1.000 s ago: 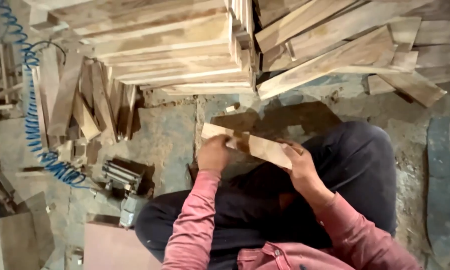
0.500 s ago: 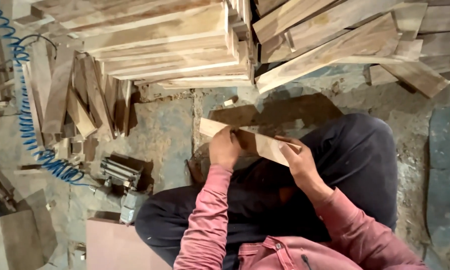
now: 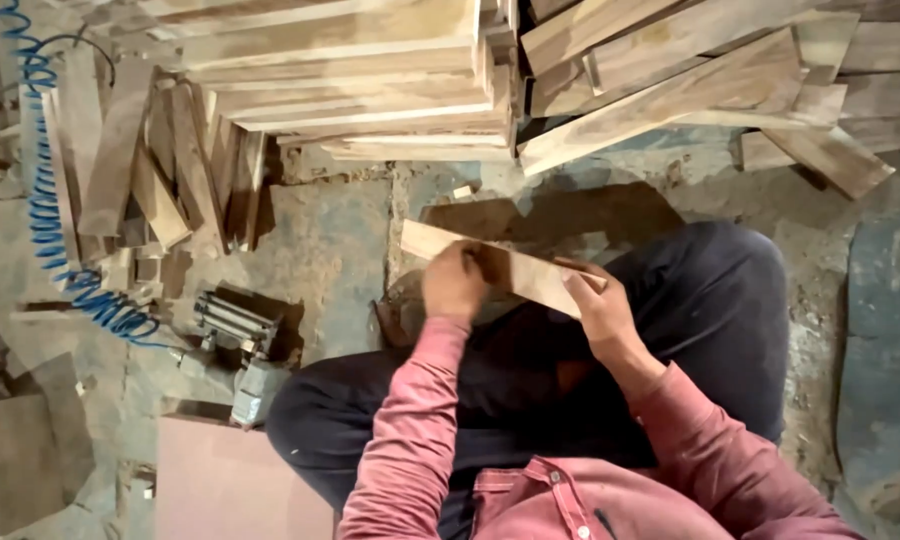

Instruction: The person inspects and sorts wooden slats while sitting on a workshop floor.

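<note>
I sit on the floor in dark trousers and a pink shirt, holding a short pale wooden plank above my knees. My left hand grips the plank near its left part, fingers wrapped over the top. My right hand holds the plank's right end from below and the side. The plank runs slightly downward from left to right.
Stacks of long wooden boards lie ahead, with more boards at the upper right and short offcuts at the left. A blue coiled air hose leads to a pneumatic nail gun on the concrete floor.
The plank and both hands have stayed together above my knees, shifting only slightly; the view has tilted a little.
</note>
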